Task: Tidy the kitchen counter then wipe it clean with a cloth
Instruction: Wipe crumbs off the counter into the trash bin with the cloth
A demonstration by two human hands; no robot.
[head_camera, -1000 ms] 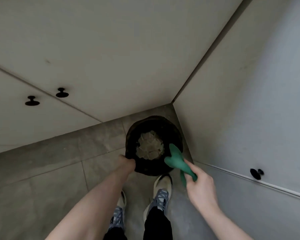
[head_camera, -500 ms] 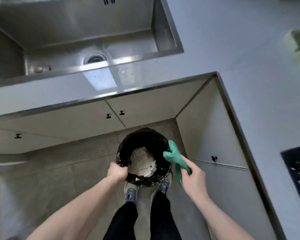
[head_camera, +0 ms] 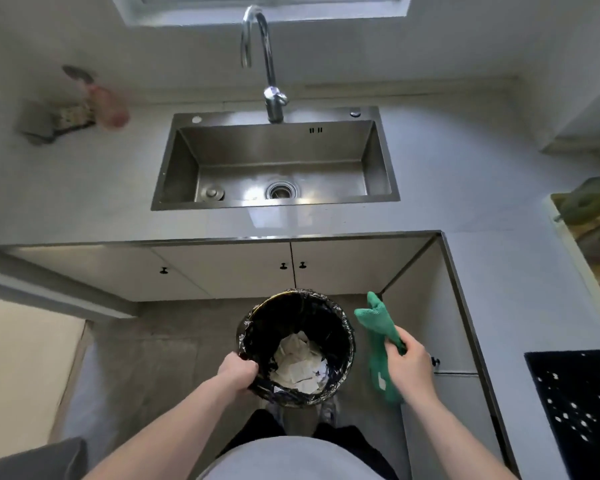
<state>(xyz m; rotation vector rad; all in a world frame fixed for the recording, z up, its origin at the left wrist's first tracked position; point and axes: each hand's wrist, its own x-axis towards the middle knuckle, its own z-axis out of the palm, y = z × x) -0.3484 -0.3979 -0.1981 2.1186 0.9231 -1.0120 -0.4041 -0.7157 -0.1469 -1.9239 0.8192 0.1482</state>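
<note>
My left hand (head_camera: 238,370) grips the near-left rim of a round bin (head_camera: 340,327) lined with a black bag, held up in front of the cabinets; crumpled white paper (head_camera: 297,363) lies inside. My right hand (head_camera: 407,362) is closed on a green cloth (head_camera: 376,323), which sticks up and hangs down just right of the bin. The grey L-shaped counter (head_camera: 326,218) runs past the sink and down the right side.
A steel sink (head_camera: 278,161) with a tall tap (head_camera: 267,64) is set in the counter. A pink bottle (head_camera: 106,105) and a sponge holder (head_camera: 54,119) stand at the back left. A tray with a cutting board (head_camera: 589,230) and a black hob (head_camera: 579,407) sit on the right.
The view has tilted up from the floor to the sink and counter. The bin has risen with my left hand on its rim; my right hand still holds the cloth.
</note>
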